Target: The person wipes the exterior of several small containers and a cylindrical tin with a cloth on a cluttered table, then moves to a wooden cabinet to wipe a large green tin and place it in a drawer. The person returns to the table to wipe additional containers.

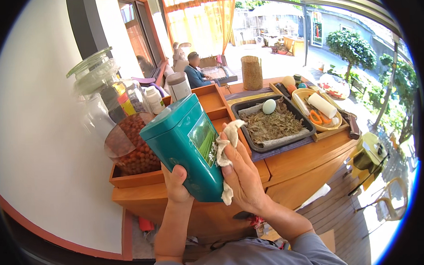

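Note:
A green metal tea tin (184, 147) with a lid and a picture of a green field is held up tilted over the wooden cabinet. My left hand (177, 182) grips its lower left side, the thumb on the near face and the fingers hidden behind. A crumpled off-white cloth (230, 142) lies under my right hand (243, 173), whose fingers press it against the tin's right side. Behind the tin, to the left, is a large glass jar of reddish-brown balls (140, 145).
Right of the tin are a black tray (256, 146) of dried leaves with a pale egg (269, 106), and a yellow basket (324, 128) with orange-handled scissors. Behind stand a brown-lidded container (179, 86), a white bottle (155, 100) and a woven cylinder (252, 73). A person (196, 73) sits farther back.

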### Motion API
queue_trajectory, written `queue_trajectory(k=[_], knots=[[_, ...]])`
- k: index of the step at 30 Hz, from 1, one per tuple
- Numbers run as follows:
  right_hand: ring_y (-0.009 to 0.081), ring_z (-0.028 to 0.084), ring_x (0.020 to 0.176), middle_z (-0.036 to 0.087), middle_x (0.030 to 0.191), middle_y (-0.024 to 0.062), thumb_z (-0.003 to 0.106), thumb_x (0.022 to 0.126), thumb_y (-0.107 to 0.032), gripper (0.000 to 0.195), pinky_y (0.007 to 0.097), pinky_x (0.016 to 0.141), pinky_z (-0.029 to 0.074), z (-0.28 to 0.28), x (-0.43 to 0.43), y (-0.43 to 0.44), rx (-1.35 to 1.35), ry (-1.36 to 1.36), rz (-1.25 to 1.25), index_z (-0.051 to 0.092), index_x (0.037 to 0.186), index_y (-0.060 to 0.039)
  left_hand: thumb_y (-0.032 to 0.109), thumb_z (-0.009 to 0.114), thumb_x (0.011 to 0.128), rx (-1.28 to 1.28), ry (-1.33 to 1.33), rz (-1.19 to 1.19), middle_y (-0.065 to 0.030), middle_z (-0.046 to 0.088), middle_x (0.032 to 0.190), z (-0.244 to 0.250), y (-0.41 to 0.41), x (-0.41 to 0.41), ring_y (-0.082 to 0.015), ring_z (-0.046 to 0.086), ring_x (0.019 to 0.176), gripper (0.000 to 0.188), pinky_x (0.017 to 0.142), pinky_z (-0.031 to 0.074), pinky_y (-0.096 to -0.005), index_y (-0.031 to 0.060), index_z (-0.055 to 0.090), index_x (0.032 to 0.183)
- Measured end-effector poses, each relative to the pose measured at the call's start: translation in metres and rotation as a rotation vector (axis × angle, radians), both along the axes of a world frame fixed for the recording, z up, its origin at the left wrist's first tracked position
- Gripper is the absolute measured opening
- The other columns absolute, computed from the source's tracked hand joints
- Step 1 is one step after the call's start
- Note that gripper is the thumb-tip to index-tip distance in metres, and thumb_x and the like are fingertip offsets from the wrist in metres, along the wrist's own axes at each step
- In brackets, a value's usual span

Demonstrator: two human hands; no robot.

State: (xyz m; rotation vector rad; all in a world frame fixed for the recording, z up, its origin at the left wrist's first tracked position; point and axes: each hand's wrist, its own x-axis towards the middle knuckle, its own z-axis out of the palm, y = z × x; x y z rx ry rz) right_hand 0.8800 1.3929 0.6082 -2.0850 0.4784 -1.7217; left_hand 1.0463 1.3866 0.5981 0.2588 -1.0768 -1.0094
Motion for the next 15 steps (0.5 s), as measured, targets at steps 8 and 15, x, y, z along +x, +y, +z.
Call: queue_trajectory(k=[8,15], knots=[[0.0396,0.056,0.122,0.049,0.142,0.0241,0.050,0.107,-0.012,0.044,0.0378,0.101,0.047,0.063,0.003,-0.038,-0.060,0.040,0.045,0.044,0.148,0.0041,0.058,0.076,0.084,0.037,0.084,-0.094,-0.0199,0.044,0.153,-0.011,0.007,-0.013,-0.0346,0.051,0.136,0.103,0.114,0.044,-0.0499,0.0005,0.028,0.156],[0.0140,0.063,0.110,0.066,0.123,0.0059,0.071,0.099,-0.032,0.058,0.0287,0.093,0.051,-0.018,-0.019,-0.040,0.769,-0.175,0.590,0.053,0.144,-0.0017,0.066,0.067,0.089,-0.016,0.113,-0.103,-0.0170,0.045,0.154,-0.039,-0.007,0.018,-0.0347,0.050,0.138,0.099,0.114,0.044,-0.0508,0.0040,0.031,0.157]])
